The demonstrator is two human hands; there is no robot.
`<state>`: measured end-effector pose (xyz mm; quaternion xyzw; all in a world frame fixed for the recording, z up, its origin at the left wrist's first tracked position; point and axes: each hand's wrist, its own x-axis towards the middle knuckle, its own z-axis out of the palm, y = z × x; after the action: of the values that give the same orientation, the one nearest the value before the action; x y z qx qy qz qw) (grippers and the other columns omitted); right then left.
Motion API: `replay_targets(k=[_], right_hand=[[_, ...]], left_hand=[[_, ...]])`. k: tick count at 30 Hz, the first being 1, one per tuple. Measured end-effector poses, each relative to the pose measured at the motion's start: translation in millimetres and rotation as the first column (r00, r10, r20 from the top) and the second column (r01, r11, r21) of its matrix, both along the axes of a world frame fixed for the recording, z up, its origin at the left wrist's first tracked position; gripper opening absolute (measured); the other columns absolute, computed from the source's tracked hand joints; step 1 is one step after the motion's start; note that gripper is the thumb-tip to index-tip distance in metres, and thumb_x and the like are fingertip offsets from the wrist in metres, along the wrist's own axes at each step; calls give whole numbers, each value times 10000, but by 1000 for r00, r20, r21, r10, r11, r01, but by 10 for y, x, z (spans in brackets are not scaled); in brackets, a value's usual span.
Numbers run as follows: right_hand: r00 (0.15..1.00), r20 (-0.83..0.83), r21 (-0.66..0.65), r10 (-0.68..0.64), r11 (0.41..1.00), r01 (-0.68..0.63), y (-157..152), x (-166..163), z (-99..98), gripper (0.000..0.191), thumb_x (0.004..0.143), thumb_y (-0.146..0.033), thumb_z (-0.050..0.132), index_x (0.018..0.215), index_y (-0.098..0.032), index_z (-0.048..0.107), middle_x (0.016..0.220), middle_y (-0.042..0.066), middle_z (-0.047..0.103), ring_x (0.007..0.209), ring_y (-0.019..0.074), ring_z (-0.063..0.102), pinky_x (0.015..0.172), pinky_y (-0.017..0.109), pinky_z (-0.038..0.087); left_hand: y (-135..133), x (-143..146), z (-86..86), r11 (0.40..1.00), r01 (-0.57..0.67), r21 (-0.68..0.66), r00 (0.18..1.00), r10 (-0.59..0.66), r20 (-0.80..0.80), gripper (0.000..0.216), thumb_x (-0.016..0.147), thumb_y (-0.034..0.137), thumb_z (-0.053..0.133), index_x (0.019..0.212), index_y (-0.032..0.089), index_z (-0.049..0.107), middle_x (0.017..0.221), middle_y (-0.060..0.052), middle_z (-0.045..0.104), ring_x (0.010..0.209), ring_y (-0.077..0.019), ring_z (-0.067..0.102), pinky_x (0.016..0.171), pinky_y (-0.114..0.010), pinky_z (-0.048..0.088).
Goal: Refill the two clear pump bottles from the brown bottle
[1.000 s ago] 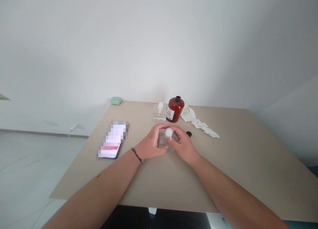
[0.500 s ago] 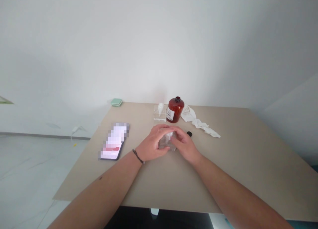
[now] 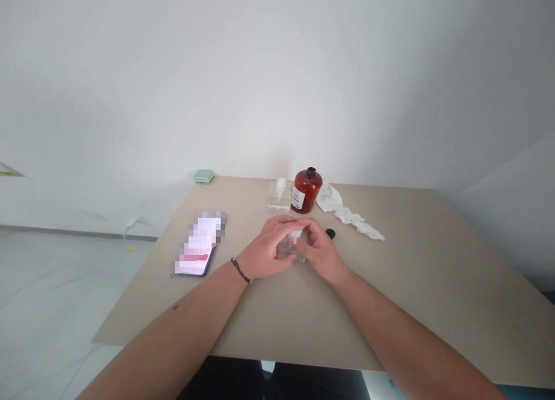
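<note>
A clear, squat container [image 3: 286, 250], glass or plastic, stands on the table between my hands. My left hand [image 3: 269, 247] curls around its left side, thumb in front and fingers reaching over the back. At its top is a small white part [image 3: 296, 236], which my right hand [image 3: 319, 247] grips with thumb and fingers; the fingers partly hide it. Just beyond my right hand lies a small black cap [image 3: 330, 233]. Farther back, an amber bottle [image 3: 310, 187] with a white label stands uncapped.
Beside the amber bottle is a clear tray [image 3: 273, 202] with a white pear-shaped item [image 3: 281, 186] on it. Crumpled white tissue [image 3: 349, 215] lies to the right. A lit phone [image 3: 202, 241] and a green case [image 3: 203, 176] are on the left. The wall borders the table's [image 3: 411, 273] back.
Both hands keep nearly the same hold on the clear container. My right thumb has shifted slightly at the white part; the camera view has moved a little.
</note>
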<state>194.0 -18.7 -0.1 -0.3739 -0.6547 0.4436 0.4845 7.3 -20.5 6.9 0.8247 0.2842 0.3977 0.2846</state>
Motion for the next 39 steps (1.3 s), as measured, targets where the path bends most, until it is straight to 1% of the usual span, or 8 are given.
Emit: replay_targets(k=[5,11,17,22,28,33,37,39], right_hand=[[998,54,53,41,998,-44,-21,14,90,320,909,-451,621,1191,-300,642,1307,57,647,1268,254,575,1119,487,408],[1000,26,30,3,1000,-4,4,13,5,359,851,-443,701,1160,-283,610,1199,49,682,1139,242,634,1033,469,483],[997,58,50,49,997,-51,-16,21,92,309,918,-440,605,1188,-295,637,1303,61,646,1255,256,577,1106,496,417],[1000,-2,4,5,1000,-5,-3,9,33,350,834,-439,720,1118,-270,607,1140,45,688,1101,234,638,1014,453,482],[999,46,35,27,999,-29,-3,37,26,318,894,-453,625,1162,-281,636,1251,58,659,1211,243,595,1082,469,430],[1000,14,-8,-7,1000,7,-2,39,-8,356,832,-463,709,1114,-275,599,1128,41,686,1055,227,650,963,437,510],[999,41,54,20,998,-23,-4,48,26,313,896,-447,638,1167,-292,625,1227,54,665,1183,241,608,1053,458,451],[998,61,56,5,998,-9,-6,41,49,283,901,-440,631,1140,-288,637,1219,58,666,1195,245,602,1066,471,439]], left_hand=[[-2,2,10,1000,-6,-2,1000,6,-6,716,765,122,692,1417,295,450,1409,-118,451,1366,-315,408,1172,-532,361],[-1,2,0,1000,-4,2,1000,4,5,753,760,108,688,1440,301,428,1406,-122,446,1362,-316,412,1159,-531,377],[-9,7,28,1000,-10,-2,1000,10,-11,722,762,124,694,1420,291,450,1398,-120,460,1362,-316,410,1168,-529,365],[-9,7,39,1000,-5,15,1000,5,-6,778,774,142,694,1469,313,390,1399,-111,472,1346,-314,429,1179,-523,349],[10,-29,-4,1000,22,20,999,-21,-29,771,830,204,693,1500,331,333,1443,-123,430,1374,-322,410,1168,-547,362],[26,-42,-8,998,32,45,999,-31,-10,799,848,258,702,1524,323,282,1477,-128,419,1396,-323,403,1178,-538,363],[28,-52,-14,997,27,71,1000,-27,-2,830,858,267,702,1543,323,237,1499,-133,408,1417,-316,393,1183,-531,363],[23,-59,-26,996,36,82,999,-36,-9,807,877,259,681,1546,339,238,1513,-128,402,1427,-310,391,1182,-529,367]])
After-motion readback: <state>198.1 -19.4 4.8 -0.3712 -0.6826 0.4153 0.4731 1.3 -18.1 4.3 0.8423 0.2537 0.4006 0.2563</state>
